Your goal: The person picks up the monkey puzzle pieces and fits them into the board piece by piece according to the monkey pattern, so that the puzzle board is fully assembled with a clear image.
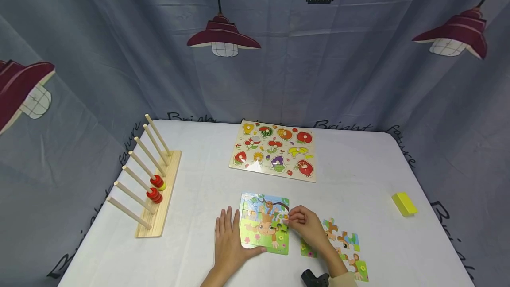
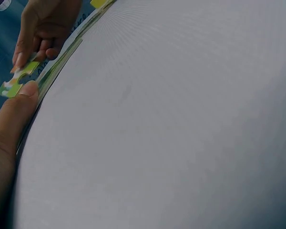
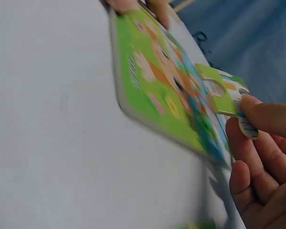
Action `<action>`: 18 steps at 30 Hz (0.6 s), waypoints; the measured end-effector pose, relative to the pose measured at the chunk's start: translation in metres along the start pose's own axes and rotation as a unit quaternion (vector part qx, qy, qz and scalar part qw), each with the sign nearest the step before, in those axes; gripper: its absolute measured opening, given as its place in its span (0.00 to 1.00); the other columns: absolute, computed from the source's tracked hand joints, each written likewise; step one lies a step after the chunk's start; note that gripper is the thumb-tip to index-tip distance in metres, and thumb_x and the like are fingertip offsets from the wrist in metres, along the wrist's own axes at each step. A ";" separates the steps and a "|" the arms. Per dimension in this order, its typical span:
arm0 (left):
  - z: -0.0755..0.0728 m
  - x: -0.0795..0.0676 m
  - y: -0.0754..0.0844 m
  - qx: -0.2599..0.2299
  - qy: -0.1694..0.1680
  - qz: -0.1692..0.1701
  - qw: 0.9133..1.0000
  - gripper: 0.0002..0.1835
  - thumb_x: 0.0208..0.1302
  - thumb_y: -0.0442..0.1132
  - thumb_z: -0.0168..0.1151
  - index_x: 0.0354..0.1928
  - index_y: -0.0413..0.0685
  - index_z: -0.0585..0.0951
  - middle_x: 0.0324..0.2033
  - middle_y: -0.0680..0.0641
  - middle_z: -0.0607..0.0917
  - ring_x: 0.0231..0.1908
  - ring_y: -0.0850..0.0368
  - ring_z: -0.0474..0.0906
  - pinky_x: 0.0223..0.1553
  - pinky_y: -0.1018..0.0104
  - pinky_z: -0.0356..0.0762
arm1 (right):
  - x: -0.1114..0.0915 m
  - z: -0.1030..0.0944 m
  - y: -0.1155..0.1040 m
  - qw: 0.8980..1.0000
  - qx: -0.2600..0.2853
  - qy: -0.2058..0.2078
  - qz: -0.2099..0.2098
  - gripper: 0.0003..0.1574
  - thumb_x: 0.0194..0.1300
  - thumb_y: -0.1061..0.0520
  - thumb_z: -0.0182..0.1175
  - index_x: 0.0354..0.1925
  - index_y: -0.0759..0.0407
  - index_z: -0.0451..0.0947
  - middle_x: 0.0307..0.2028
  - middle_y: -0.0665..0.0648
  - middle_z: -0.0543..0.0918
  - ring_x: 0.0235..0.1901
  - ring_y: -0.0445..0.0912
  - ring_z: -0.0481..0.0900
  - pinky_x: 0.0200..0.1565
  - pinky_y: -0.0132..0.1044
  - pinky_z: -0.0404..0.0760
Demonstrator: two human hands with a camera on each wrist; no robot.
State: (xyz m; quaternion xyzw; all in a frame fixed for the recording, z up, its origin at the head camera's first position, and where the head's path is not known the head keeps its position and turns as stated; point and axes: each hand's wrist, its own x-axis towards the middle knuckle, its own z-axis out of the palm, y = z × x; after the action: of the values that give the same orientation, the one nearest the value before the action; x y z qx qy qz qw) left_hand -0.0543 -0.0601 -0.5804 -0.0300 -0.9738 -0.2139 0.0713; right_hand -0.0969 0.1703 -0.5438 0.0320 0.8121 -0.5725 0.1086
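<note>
A square jigsaw puzzle (image 1: 259,236) with a monkey picture lies on the white table in front of me. My left hand (image 1: 230,243) rests flat along its left side, fingers straight, with the thumb at its lower edge. Between thumb and fingers my right hand (image 1: 308,226) pinches a puzzle piece (image 3: 210,78), green with white and orange. That piece is held tilted above the right part of the puzzle. Several loose puzzle pieces (image 1: 353,261) lie to the right, partly hidden under the right forearm.
On the left stands a wooden peg rack (image 1: 171,180) with upright pegs and red rings (image 1: 154,195) on two of them. A fruit puzzle board (image 1: 275,150) lies at the back. A yellow block (image 1: 404,204) sits at the far right. Behind the table hangs a grey curtain (image 1: 271,87).
</note>
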 end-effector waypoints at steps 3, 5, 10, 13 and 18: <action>-0.001 0.000 0.000 0.003 0.000 0.000 1.000 0.70 0.22 0.83 0.55 0.66 0.41 0.58 0.68 0.37 0.54 0.69 0.41 0.43 0.68 0.48 0.39 | 0.005 0.018 -0.003 1.000 0.012 -0.013 -0.020 0.17 0.49 0.57 0.68 0.36 0.62 0.75 0.27 0.57 0.83 0.25 0.38 0.78 0.30 0.26 0.77; -0.001 0.000 0.001 0.004 -0.002 -0.002 1.000 0.70 0.22 0.83 0.55 0.66 0.41 0.58 0.68 0.37 0.54 0.69 0.41 0.43 0.68 0.48 0.39 | 0.008 0.028 -0.006 0.999 0.023 -0.018 -0.030 0.17 0.49 0.58 0.68 0.37 0.62 0.75 0.27 0.58 0.83 0.25 0.38 0.78 0.30 0.26 0.77; -0.001 0.000 0.000 0.000 -0.005 0.000 1.000 0.70 0.22 0.83 0.54 0.66 0.41 0.58 0.68 0.37 0.54 0.69 0.42 0.42 0.68 0.48 0.39 | 0.013 0.047 -0.012 0.998 0.008 -0.023 -0.062 0.16 0.49 0.57 0.68 0.36 0.60 0.75 0.27 0.56 0.84 0.26 0.37 0.78 0.30 0.26 0.77; 0.000 0.000 0.000 0.000 0.001 0.003 1.000 0.70 0.22 0.83 0.54 0.66 0.41 0.58 0.68 0.37 0.54 0.69 0.42 0.43 0.68 0.48 0.39 | 0.017 0.054 -0.015 0.996 -0.015 -0.032 -0.084 0.16 0.50 0.55 0.67 0.36 0.61 0.75 0.27 0.55 0.84 0.27 0.36 0.78 0.31 0.26 0.78; 0.001 0.000 -0.001 0.005 0.009 0.007 1.000 0.70 0.23 0.84 0.53 0.66 0.41 0.59 0.68 0.37 0.55 0.69 0.42 0.44 0.67 0.48 0.40 | 0.022 0.062 -0.016 0.993 -0.035 -0.031 -0.111 0.14 0.50 0.56 0.67 0.35 0.60 0.76 0.27 0.53 0.84 0.26 0.34 0.78 0.30 0.25 0.79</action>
State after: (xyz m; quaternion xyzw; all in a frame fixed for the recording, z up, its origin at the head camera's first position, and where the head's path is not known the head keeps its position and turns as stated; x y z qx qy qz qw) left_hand -0.0543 -0.0604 -0.5814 -0.0341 -0.9740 -0.2087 0.0820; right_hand -0.1125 0.1049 -0.5534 -0.0800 0.8265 -0.5526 0.0709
